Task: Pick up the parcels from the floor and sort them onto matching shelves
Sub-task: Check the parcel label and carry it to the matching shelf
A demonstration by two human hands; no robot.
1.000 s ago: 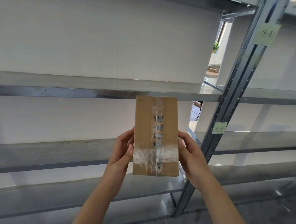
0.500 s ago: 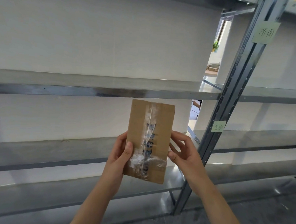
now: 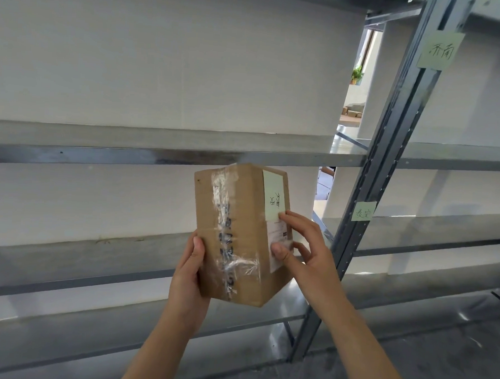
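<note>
I hold a brown cardboard parcel (image 3: 235, 235) upright in front of the metal shelving, one corner edge turned toward me. Clear tape with dark print runs down its left face. Its right face carries a pale green handwritten note (image 3: 273, 199) above a white printed label. My left hand (image 3: 188, 276) grips the lower left edge, thumb on the front. My right hand (image 3: 305, 250) touches the right face, fingertips on the labels. A grey shelf (image 3: 129, 155) runs just behind the parcel's top.
A steel upright (image 3: 388, 173) divides the shelf bays and bears two green notes, one high (image 3: 441, 50) and one at mid height (image 3: 363, 211). Lower shelves (image 3: 64, 284) run left and right. A gap behind the upright shows another room. Grey floor lies at bottom right.
The parcel has been rotated, its right side turned toward me, so the face with the green note and white label now shows. My right hand moved from the side edge onto that face.
</note>
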